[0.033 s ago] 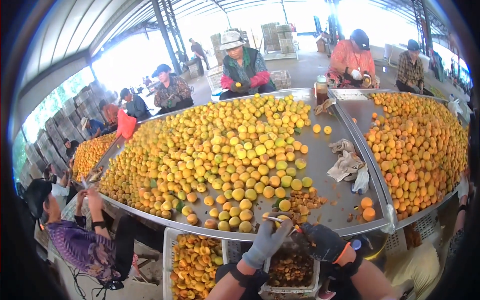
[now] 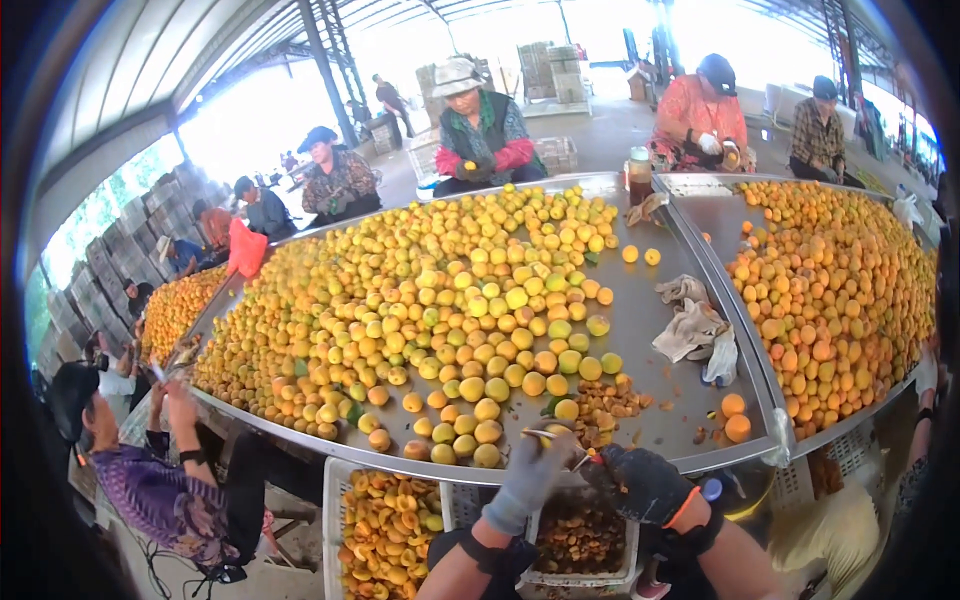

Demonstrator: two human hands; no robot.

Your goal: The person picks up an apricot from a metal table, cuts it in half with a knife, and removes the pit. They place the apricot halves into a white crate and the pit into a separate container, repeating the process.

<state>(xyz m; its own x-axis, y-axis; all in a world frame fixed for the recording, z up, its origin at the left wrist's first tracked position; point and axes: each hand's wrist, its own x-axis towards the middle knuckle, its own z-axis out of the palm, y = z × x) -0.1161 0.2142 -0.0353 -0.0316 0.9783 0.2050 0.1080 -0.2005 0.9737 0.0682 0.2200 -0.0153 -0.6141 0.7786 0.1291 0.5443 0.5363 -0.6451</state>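
Over the table's near edge, my left hand (image 2: 532,472), in a grey glove blurred by motion, closes its fingers around a yellow apricot (image 2: 549,434). A pale, thin curved piece shows by those fingers; its kind is unclear. Close by on the right is my right hand (image 2: 640,484), in a dark glove with an orange cuff. It grips a small tool (image 2: 584,461) with a thin metal tip and a bit of red; the rest is hidden in the glove. Below the hands stands a white crate (image 2: 630,560) holding brown scraps.
Whole apricots (image 2: 470,300) cover much of the metal table (image 2: 640,330). Fruit scraps (image 2: 612,400) lie near my hands, with crumpled cloths (image 2: 690,330) farther right. A white crate (image 2: 333,530) of halved apricots stands below, left. Several people sit around, one in purple (image 2: 160,490) at left.
My left hand has shifted slightly left with the apricot, widening the gap to the right hand. The right hand stays nearly in place. The whole view has shifted a little.
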